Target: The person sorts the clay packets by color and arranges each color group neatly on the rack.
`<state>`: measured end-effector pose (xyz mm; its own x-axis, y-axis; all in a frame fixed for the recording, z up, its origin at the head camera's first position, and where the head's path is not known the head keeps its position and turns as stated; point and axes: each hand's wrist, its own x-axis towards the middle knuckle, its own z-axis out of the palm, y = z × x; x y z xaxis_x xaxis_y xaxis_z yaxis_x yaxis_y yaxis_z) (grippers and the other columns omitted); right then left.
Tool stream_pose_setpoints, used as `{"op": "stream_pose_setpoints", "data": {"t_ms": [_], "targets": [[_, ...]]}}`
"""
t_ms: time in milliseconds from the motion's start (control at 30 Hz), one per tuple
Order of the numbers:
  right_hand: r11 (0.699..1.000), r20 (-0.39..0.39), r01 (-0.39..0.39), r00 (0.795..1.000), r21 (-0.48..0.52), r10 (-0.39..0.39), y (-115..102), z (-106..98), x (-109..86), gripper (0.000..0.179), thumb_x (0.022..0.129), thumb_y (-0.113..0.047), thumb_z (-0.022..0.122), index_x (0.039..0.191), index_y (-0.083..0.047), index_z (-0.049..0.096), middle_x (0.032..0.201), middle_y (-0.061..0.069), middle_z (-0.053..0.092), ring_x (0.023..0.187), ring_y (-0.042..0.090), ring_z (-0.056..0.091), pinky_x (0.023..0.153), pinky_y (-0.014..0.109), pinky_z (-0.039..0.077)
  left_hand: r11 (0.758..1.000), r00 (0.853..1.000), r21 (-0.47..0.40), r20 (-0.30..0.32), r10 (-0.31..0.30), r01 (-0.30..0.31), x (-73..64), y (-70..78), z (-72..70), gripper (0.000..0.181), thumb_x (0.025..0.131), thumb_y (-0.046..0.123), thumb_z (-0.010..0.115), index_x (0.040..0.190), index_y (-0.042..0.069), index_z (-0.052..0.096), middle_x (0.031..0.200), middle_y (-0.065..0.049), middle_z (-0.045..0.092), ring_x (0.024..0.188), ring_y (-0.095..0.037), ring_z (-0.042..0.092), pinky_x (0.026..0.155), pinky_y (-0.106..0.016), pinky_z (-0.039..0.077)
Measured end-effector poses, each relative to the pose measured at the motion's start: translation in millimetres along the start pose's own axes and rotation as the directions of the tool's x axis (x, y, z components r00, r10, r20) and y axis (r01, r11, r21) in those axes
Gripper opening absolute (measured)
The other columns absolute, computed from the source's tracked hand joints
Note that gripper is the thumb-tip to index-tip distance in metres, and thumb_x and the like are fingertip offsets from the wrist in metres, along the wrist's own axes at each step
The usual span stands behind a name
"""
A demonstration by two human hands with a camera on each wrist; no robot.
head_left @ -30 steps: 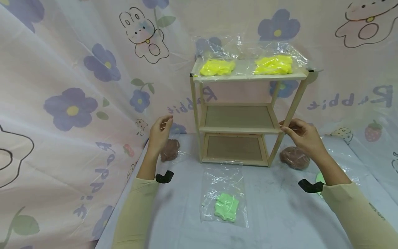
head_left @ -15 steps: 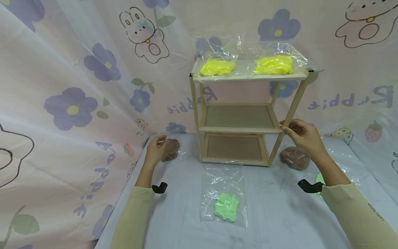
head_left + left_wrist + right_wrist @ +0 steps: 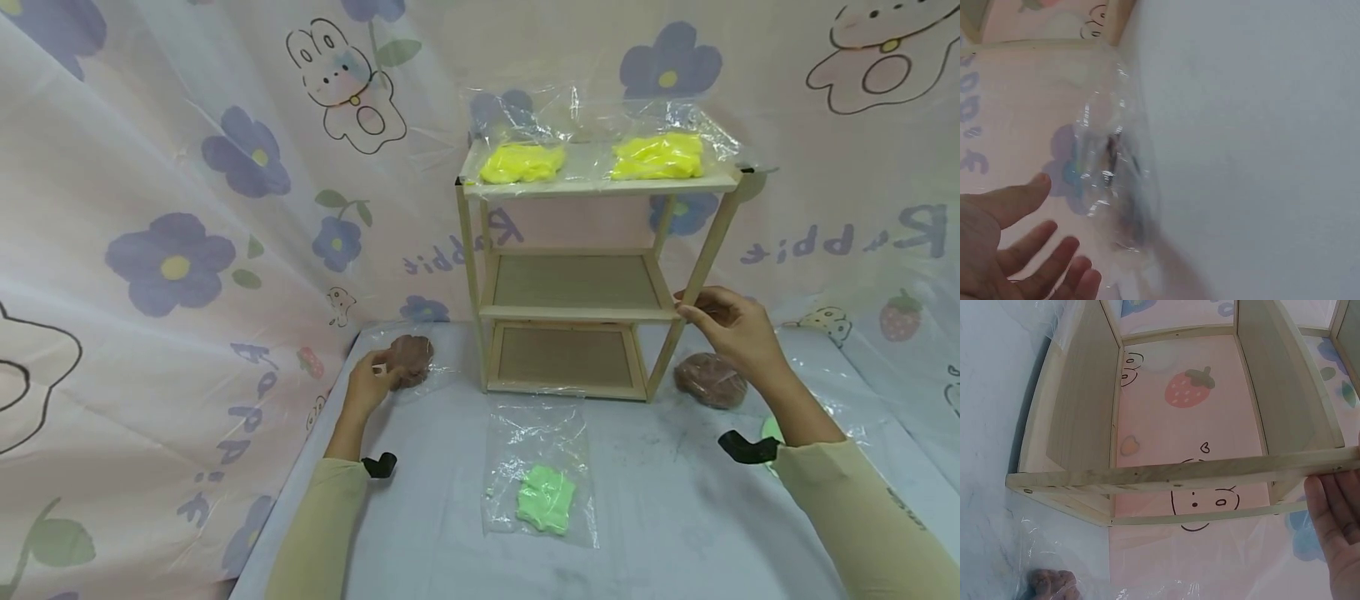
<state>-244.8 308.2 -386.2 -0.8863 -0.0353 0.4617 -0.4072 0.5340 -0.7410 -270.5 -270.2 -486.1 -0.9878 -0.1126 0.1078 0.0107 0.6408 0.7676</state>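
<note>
A three-tier wooden shelf stands upright at the back of the table. My right hand holds its front right post near the middle tier, thumb in front and fingers behind. My left hand is at the left of a brown clay lump in a clear bag, beside the shelf's left leg. In the left wrist view the fingers of that hand are spread and loosely bent near the clear bag, not closed round it; whether they touch it is unclear.
Two bagged yellow clay lumps lie on the top tier. A bagged green lump lies in front of the shelf. Another bagged brown lump is below my right hand, with a second green piece partly behind that forearm.
My left hand has come down from beside the shelf to the left brown clay lump. My right hand has stayed on the shelf post.
</note>
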Motion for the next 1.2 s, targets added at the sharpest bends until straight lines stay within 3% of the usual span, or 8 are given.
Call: {"op": "stream_pose_setpoints", "data": {"t_ms": [567, 867, 1200], "targets": [[0.999, 0.003, 0.019, 1.000, 0.026, -0.020, 0, 0, -0.6, 0.027, 0.105, -0.011, 0.072, 0.130, 0.000, 0.073, 0.106, -0.026, 0.070, 0.096, -0.008, 0.067, 0.087, 0.002, 0.052, 0.989, 0.996, 0.124, 0.016, -0.086, 0.084, 9.4, -17.3, 14.3, 0.061, 0.100, 0.017, 0.079, 0.138, -0.023, 0.054, 0.138, -0.045, 0.055, 0.132, -0.058, 0.053, 0.111, -0.064, 0.049], [0.999, 0.017, 0.011, 1.000, 0.044, -0.012, 1, -1, 0.6, 0.026, 0.106, -0.012, 0.071, 0.129, -0.001, 0.073, 0.110, -0.025, 0.072, 0.097, -0.008, 0.068, 0.086, 0.004, 0.053, 0.983, 0.997, 0.169, -0.037, -0.072, 0.077, 9.2, -17.3, 19.4, 0.055, 0.096, 0.015, 0.082, 0.127, -0.025, 0.061, 0.129, -0.044, 0.060, 0.123, -0.058, 0.058, 0.102, -0.064, 0.055], [0.999, 0.015, 0.022, 1.000, 0.037, -0.022, 1, -1, -1.0, 0.026, 0.106, -0.011, 0.071, 0.130, -0.001, 0.073, 0.107, -0.023, 0.072, 0.096, -0.007, 0.068, 0.084, 0.003, 0.053, 0.980, 0.996, 0.183, -0.065, -0.066, 0.077, 7.0, -12.5, 19.5, 0.045, 0.094, 0.010, 0.081, 0.120, -0.023, 0.067, 0.123, -0.042, 0.065, 0.120, -0.057, 0.062, 0.102, -0.065, 0.055]]}}
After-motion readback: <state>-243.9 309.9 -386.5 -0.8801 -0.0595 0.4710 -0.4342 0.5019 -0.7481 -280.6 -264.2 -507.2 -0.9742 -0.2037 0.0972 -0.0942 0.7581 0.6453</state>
